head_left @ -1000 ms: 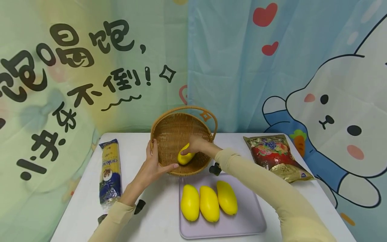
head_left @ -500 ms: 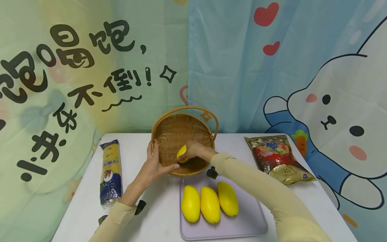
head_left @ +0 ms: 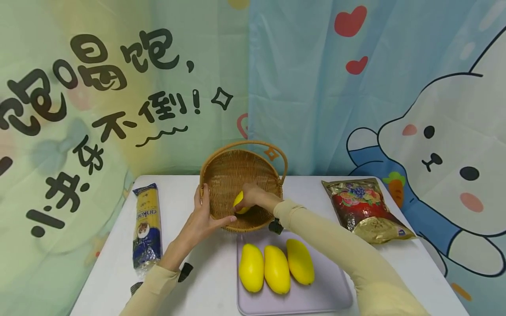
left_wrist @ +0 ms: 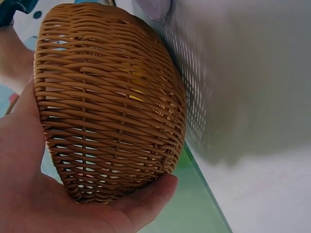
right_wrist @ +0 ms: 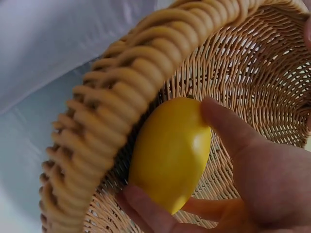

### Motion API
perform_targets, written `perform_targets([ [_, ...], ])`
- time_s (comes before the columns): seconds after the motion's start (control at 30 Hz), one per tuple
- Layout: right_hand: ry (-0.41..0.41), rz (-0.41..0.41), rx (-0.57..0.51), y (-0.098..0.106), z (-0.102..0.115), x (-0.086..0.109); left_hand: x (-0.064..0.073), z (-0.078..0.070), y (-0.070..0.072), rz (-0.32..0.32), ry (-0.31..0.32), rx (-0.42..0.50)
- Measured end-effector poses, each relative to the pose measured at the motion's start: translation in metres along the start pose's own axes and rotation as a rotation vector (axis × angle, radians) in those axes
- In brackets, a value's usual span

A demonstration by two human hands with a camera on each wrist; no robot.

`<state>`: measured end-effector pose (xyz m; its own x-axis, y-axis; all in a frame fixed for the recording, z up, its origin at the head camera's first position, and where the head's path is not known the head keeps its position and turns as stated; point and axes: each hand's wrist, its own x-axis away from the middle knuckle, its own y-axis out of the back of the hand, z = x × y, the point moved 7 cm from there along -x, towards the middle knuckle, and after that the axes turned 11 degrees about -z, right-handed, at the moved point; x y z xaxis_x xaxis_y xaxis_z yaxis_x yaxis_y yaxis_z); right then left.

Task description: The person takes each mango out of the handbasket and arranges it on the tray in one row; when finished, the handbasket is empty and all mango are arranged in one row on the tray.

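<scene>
A brown wicker basket (head_left: 225,173) with a hoop handle is tilted so its mouth faces me, at the middle back of the table. My left hand (head_left: 200,219) grips its left side, thumb at the front rim; the left wrist view shows the woven outside of the basket against that palm. Inside the basket, my right hand (head_left: 256,196) holds a yellow mango (right_wrist: 170,150) between thumb and fingers, low against the wall. Three more mangoes (head_left: 276,269) lie side by side on a pale lilac tray (head_left: 330,289) in front of the basket.
To the left on the white table (head_left: 209,281) lies a blue-and-yellow packet (head_left: 147,224). A red-and-gold bag (head_left: 361,206) lies at the right. Printed curtains (head_left: 292,87) hang right behind the table's back edge.
My right hand has shifted slightly left and down around the mango in the basket, covering more of it. The left hand keeps its grip, and the mangoes on the tray stay put.
</scene>
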<state>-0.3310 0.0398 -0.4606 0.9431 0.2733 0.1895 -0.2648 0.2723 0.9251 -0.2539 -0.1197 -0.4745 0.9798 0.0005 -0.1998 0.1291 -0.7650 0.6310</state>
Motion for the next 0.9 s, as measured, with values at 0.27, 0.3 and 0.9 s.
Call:
perform_targets([
  [0.27,0.099,-0.044,-0.027,0.020,-0.008,-0.001,-0.002,0.003,0.001,0.016,0.013,-0.003],
  [0.3,0.104,-0.051,-0.041,0.024,-0.009,-0.001,-0.002,0.003,0.001,0.020,0.015,-0.003],
  [0.9,0.317,-0.189,-0.284,0.091,-0.019,0.063,-0.005,0.007,0.001,0.026,0.026,0.003],
])
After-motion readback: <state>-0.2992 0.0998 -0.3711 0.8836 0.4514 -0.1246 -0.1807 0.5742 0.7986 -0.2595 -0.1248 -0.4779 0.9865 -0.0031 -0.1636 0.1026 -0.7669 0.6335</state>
